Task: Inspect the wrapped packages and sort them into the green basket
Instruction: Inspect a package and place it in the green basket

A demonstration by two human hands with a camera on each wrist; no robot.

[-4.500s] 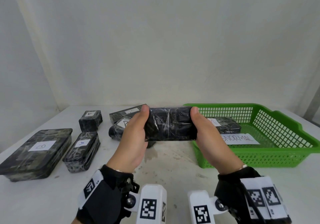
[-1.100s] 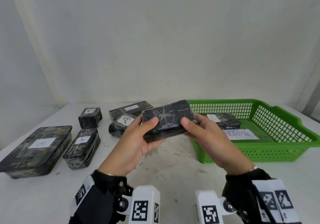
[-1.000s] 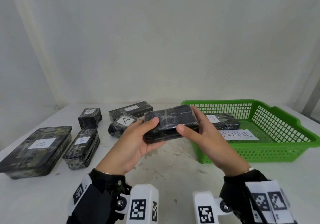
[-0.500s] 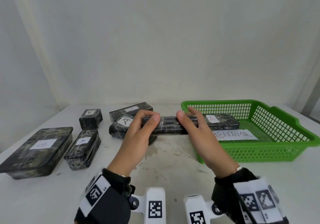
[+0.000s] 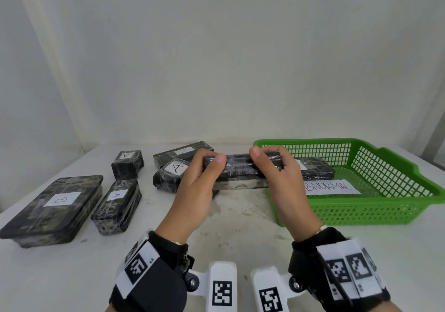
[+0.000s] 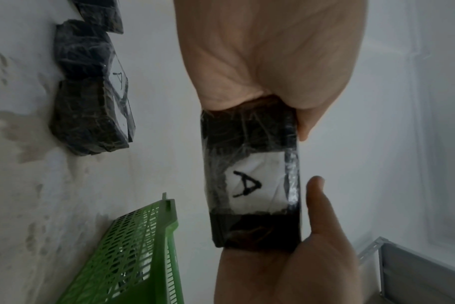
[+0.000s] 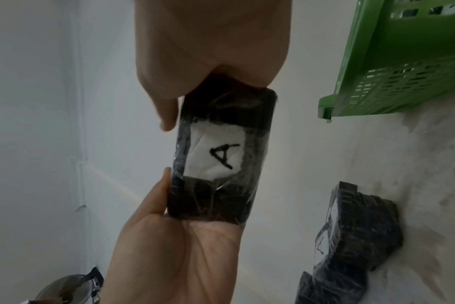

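Note:
Both hands hold one black film-wrapped package (image 5: 240, 170) above the table, just left of the green basket (image 5: 361, 213). My left hand (image 5: 212, 160) grips its left end, thumb on the near side. My right hand (image 5: 267, 157) grips the right end the same way. From the head view the package is seen edge-on. Both wrist views show its far face, with a white label marked "A" (image 6: 252, 181) (image 7: 216, 152). Inside the basket lie another wrapped package (image 5: 315, 169) and a paper sign reading ABNORMAL (image 5: 332, 187).
On the white table (image 5: 240, 225) to the left lie a large package labelled B (image 5: 55, 205), an A package (image 5: 118, 203), a small one (image 5: 127, 163), a tilted A package (image 5: 172, 173) and a long one (image 5: 183, 154). A wall rises behind.
The held package has been turned from its broad face toward me to edge-on, with the label side facing away. Both hands shifted their grip and sank slightly toward the table.

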